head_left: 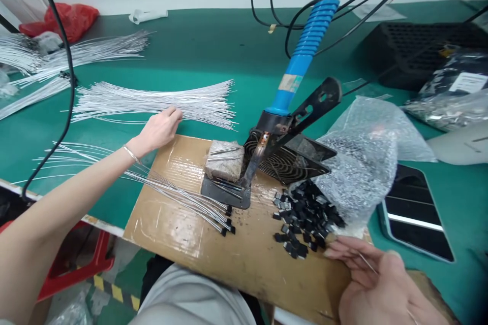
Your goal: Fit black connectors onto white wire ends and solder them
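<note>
Left hand (pixel 159 129): fingers curled, touching the near edge of the white wire bundle (pixel 152 100) on the green bench; right hand (pixel 375 284): loosely open, thin wire (pixel 368 263) across fingers, beside black clips (pixel 305 213)

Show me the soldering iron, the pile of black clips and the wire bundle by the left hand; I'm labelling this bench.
soldering iron (pixel 309 45), head view, on the blue ribbed handle.
black clips (pixel 305 216), head view, middle of the pile.
wire bundle (pixel 152 101), head view, mid-length of the white strands.
</note>
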Motion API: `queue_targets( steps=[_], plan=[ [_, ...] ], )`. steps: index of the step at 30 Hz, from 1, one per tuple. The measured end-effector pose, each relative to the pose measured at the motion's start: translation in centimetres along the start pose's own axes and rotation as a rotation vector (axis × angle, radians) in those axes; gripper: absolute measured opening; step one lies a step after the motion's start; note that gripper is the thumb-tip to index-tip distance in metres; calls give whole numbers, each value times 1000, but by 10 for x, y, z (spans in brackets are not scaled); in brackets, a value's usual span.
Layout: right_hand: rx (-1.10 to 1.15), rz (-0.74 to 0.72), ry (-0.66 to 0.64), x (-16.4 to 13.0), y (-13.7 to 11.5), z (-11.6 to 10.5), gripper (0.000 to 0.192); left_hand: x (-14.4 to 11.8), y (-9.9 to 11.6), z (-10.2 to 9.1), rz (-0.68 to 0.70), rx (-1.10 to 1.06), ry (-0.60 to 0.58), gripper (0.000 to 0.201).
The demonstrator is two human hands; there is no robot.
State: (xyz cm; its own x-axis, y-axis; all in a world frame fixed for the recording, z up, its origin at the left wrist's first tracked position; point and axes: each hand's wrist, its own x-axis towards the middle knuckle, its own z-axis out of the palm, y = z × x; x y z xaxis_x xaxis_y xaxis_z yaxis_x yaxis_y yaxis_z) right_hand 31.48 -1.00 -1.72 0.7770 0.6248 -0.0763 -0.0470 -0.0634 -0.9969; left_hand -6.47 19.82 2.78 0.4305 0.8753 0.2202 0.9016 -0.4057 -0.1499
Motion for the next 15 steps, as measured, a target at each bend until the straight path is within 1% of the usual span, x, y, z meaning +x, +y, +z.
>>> queue_targets(
  steps=[2, 5, 8, 12, 15],
  plan=[
    [5, -19, -8, 0, 3, -1, 33, -1, -3, 5, -9, 1, 2, 28],
    [5, -41, -27, 1, 8, -3, 40, 6, -7, 14, 8, -1, 6, 29],
    [-4, -53, -39, 1, 11, -5, 38, 14, -7, 18, 53, -18, 0, 31],
    [-16, -67, -34, -1, 9, -4, 37, 18, -3, 16, 79, -73, -16, 30],
    [-8, -68, -36, -1, 6, -3, 39, 14, -1, 5, 46, -139, -26, 26]
  ],
)
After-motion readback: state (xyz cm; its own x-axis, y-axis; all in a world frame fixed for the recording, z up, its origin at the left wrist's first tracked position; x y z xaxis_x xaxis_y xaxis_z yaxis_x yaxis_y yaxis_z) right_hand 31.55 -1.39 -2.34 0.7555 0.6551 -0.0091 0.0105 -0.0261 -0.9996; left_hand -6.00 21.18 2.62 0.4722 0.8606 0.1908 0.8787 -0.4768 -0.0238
